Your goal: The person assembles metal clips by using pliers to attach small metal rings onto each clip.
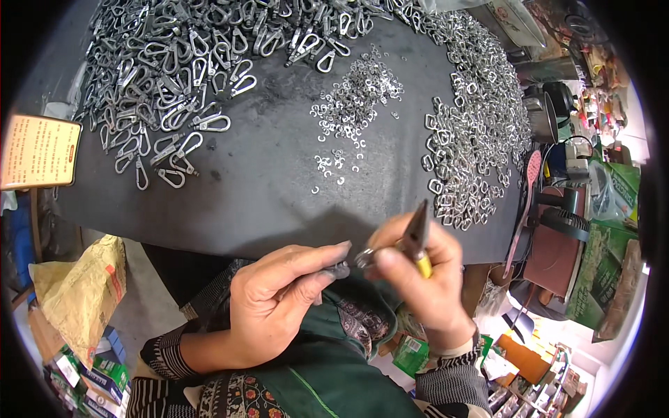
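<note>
Close to the table's near edge, my left hand [268, 299] pinches a small dark metal piece [339, 270] between thumb and fingers. Most of that piece is hidden, so its kind is unclear. Facing it, my right hand [435, 292] is closed round pliers [418, 237] with a yellow handle, their dark jaws pointing up and away from me. At the thumb and forefinger of that same hand is a shiny metal link [364, 258], blurred. It sits just right of the left fingertips; whether it touches the dark piece I cannot tell.
Metal snap hooks [198, 66] are heaped at the far left of the dark table [258, 188]. Tiny open rings [362, 90] lie mid-table, squarish metal links [477, 132] along the right. A phone-like lit screen [42, 152] stands left; a pink strip-shaped tool [524, 202] lies at the right edge.
</note>
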The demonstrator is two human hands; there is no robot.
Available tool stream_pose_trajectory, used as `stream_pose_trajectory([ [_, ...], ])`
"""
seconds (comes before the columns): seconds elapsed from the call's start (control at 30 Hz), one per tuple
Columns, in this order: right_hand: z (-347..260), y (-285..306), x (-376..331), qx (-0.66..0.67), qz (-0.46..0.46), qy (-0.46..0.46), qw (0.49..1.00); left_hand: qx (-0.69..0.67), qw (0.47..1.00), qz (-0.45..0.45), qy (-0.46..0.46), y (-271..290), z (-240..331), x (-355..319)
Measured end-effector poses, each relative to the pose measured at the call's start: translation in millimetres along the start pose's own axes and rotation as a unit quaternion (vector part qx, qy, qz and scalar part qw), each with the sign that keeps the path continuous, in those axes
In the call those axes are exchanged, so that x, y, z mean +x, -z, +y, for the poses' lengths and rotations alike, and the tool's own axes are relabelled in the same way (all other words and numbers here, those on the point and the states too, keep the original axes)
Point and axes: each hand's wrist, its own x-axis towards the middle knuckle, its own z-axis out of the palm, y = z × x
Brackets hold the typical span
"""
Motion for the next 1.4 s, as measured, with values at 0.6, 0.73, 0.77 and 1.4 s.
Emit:
stream_pose_trajectory([
  [0.6, -12.8, -9.2, 8.0, -0.403, -0.014, 0.197, 0.894, -0.046, 0.998, -0.026, 0.046, 14.0, 2.2, -11.6],
  [0.73, -19.6, -3.2, 17.1, -0.68, 0.046, 0.193, 0.706, -0.076, 0.979, -0.065, 0.176, 23.2, -6.8, -26.5],
  [0.77, -17.1, -4.5, 20.3, -0.712, 0.055, 0.204, 0.67, -0.079, 0.974, -0.088, 0.194, 23.5, -9.8, -29.8],
  [1.4, -31.0, -1.7, 33.7, -0.709, -0.027, 0.249, 0.659, -0.189, 0.943, -0.057, 0.27, 46.8, 15.4, -12.2],
])
